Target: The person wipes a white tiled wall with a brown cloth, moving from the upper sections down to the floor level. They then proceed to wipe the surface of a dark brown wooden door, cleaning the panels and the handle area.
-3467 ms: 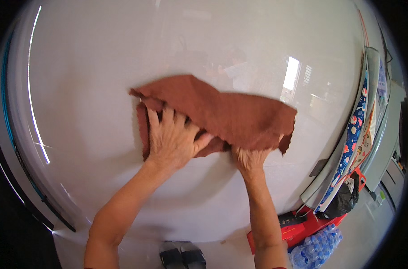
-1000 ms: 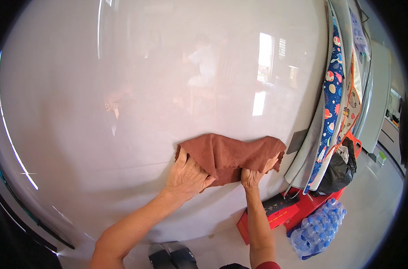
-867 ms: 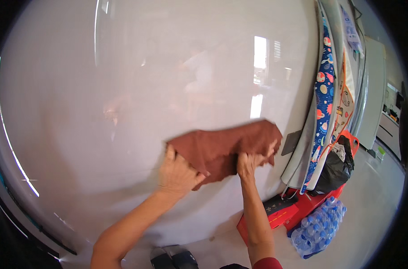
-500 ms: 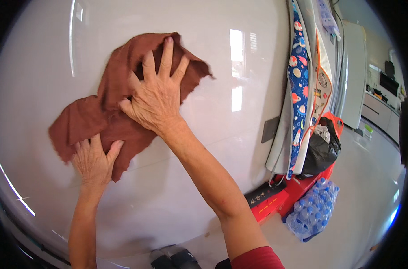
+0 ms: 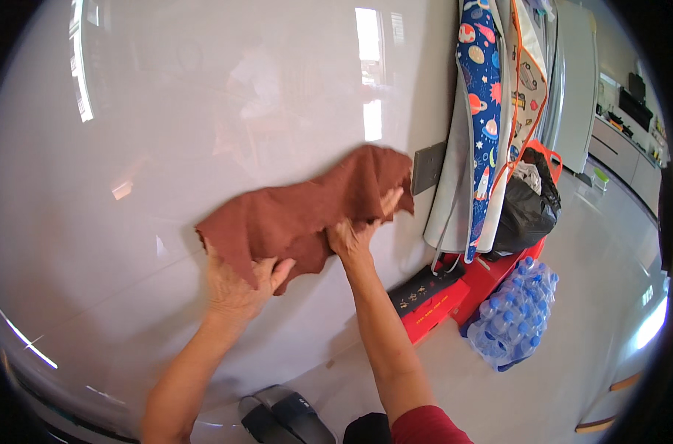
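A brown cloth (image 5: 299, 207) with ragged edges hangs spread against the glossy pale wall (image 5: 225, 89). At its lower left corner, my left hand (image 5: 240, 285) grips the edge, with the thumb showing and most fingers hidden behind the fabric. Farther right, my right hand (image 5: 357, 235) holds the lower edge of the cloth. Some of its fingers are covered by a fold, while a fingertip or two show near the cloth's right end. That end reaches up beside a dark wall plate (image 5: 428, 169).
Right of the cloth hang printed aprons or covers (image 5: 478, 133). Below them are a black bag (image 5: 529, 211), red boxes (image 5: 433, 307) and a wrapped pack of bottles (image 5: 512, 314). Dark slippers (image 5: 285, 418) lie on the floor. A kitchen counter (image 5: 625, 152) stands far right.
Both hands and the cloth have moved right and the cloth's top is lower. My right hand, earlier spread flat on top of the cloth, now holds its lower edge.
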`<move>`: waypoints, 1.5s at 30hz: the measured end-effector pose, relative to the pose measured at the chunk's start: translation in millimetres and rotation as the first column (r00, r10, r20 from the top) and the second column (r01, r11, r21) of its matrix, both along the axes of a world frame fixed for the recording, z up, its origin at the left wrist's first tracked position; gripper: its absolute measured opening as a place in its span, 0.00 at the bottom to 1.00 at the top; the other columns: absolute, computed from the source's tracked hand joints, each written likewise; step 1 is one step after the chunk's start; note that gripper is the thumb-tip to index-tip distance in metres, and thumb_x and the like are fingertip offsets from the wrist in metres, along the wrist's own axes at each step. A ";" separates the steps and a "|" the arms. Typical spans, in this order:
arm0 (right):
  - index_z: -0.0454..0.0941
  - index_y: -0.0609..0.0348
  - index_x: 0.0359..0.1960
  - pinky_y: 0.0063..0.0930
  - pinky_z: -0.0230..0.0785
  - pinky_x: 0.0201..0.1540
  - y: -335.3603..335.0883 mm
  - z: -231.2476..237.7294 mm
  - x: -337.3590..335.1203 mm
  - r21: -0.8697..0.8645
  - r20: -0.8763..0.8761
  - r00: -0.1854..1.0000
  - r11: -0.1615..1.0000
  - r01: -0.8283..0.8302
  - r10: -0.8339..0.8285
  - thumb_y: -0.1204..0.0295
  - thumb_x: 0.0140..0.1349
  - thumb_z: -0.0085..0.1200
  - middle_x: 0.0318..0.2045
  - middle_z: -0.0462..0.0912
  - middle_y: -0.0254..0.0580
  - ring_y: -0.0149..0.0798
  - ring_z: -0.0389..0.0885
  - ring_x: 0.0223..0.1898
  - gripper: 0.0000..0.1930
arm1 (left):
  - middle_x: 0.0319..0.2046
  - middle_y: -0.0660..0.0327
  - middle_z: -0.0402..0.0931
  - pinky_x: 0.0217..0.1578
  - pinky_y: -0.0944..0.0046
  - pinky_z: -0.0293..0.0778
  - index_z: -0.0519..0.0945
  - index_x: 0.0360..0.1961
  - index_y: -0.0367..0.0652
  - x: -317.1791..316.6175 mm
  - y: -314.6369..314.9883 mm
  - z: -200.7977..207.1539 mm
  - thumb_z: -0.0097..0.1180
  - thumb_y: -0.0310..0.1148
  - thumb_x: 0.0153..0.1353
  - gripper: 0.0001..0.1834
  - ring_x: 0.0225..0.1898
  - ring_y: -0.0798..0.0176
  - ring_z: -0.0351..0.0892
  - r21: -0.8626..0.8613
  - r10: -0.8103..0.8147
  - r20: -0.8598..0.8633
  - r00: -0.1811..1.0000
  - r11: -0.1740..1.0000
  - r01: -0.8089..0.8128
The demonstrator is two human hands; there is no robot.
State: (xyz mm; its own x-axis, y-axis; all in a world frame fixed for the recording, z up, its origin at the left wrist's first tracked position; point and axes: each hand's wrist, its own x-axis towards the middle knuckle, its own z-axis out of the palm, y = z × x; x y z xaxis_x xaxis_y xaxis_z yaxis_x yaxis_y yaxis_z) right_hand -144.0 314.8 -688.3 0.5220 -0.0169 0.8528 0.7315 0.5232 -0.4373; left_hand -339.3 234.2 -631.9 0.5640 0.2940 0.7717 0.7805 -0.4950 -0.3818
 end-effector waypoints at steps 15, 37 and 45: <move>0.72 0.69 0.50 0.49 0.59 0.55 7.4 -229.9 52.7 -0.683 -0.358 0.933 0.694 -0.226 -0.048 0.68 0.61 0.40 0.50 0.74 0.60 0.61 0.69 0.50 0.20 | 0.45 0.68 0.75 0.62 0.51 0.50 0.81 0.39 0.51 72.3 26.6 -136.4 0.54 0.39 0.51 0.14 0.55 0.65 0.66 -0.034 0.015 -0.558 0.830 0.999 -0.041; 0.76 0.57 0.42 0.45 0.72 0.41 -69.1 -240.2 -186.3 -0.391 -0.911 0.389 -0.597 -0.700 0.139 0.73 0.53 0.52 0.45 0.77 0.46 0.46 0.75 0.46 0.13 | 0.45 0.71 0.75 0.64 0.51 0.48 0.81 0.36 0.51 -226.3 -65.6 -219.7 0.51 0.34 0.51 0.11 0.56 0.68 0.65 -0.242 0.209 -0.528 0.823 0.892 -0.383; 0.76 0.63 0.43 0.28 0.70 0.42 -114.9 -203.1 -301.2 -0.325 -0.944 0.304 -0.522 -0.789 0.128 0.71 0.53 0.51 0.44 0.77 0.48 0.40 0.76 0.45 0.15 | 0.50 0.62 0.73 0.63 0.43 0.50 0.78 0.46 0.46 -277.9 -101.7 -199.8 0.52 0.36 0.52 0.19 0.56 0.58 0.66 -0.205 0.340 -0.437 0.833 0.864 -0.460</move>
